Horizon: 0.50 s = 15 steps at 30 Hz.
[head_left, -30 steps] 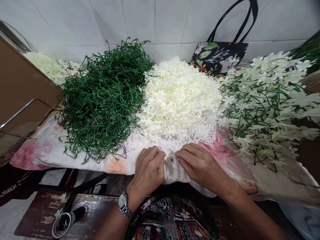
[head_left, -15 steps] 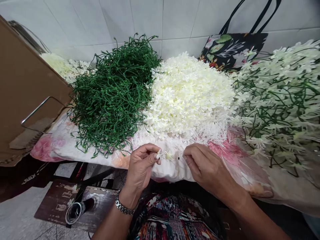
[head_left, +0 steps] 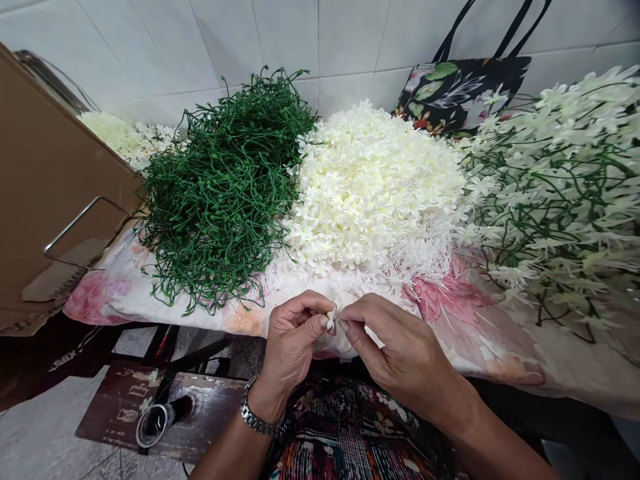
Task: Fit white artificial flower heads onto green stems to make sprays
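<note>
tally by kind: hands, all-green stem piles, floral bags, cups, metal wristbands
Hands: 2 (left hand, right hand)
Green stem pile: 1
Floral bag: 1
Cup: 1
Metal wristband: 1
Total: 6

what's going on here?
A person's left hand pinches a small white flower, and the fingers of the right hand come right up to it; what they grip is too small to tell. Both hands are at the front edge of a floral cloth. Beyond them are heaped green stems and white blossoms, with flowered sprays at the right.
</note>
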Available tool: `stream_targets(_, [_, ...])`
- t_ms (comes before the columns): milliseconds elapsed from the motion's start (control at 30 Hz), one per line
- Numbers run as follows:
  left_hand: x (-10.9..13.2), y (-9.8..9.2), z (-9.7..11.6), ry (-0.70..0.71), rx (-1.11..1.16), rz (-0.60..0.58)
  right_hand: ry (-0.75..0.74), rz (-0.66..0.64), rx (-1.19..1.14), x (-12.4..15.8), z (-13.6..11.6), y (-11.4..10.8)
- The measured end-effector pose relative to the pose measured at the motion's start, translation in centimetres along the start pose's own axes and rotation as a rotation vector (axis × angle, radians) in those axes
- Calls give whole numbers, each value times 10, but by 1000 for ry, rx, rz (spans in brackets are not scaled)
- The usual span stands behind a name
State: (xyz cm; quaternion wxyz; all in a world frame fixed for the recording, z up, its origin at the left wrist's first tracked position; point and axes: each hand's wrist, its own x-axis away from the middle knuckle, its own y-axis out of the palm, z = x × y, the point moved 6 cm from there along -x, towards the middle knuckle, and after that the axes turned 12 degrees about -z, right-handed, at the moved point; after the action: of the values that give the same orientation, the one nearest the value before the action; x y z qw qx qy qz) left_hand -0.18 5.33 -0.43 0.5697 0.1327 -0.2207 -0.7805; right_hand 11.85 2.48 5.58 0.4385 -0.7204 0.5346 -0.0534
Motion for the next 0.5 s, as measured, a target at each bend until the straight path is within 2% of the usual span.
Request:
stream_targets(133, [2,-2,-1,76,-128,-54,0,-14,7,0,0,0])
stream_targets(267, [3,-2,-2,86,-222,-88,-18,-8,17,0,0,3])
stream_targets(400, [3,-2,-5,43,-215,-66,-4,22,26,2,2,4])
stream_targets(500, [2,-1,-5,7,-127,-30,17,40,-5,3,3,1])
